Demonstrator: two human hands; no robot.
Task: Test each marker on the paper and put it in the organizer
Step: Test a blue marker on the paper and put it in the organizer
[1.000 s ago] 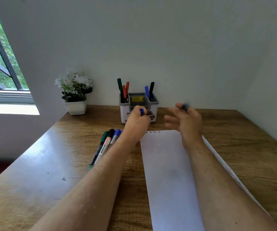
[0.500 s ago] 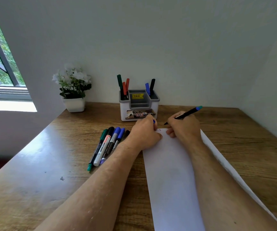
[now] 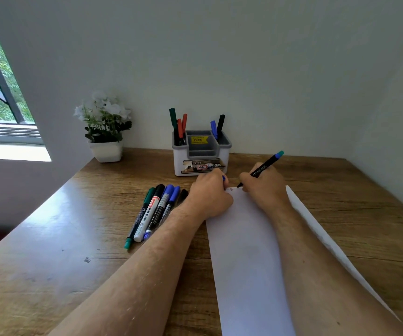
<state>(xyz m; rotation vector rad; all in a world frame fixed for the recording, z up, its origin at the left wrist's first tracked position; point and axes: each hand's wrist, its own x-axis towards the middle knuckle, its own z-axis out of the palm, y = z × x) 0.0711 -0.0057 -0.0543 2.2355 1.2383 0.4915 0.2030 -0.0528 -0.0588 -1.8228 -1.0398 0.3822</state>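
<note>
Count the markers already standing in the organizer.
5. In the organizer, the left compartment holds a green marker and two red ones; the right compartment holds a blue marker and a black one. Shorter ones could be hidden inside.

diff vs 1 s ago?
Both hands came down from in front of the organizer onto the paper. Right hand now has the marker tip at the sheet; left hand keeps the blue cap. Loose markers unmoved.
</note>
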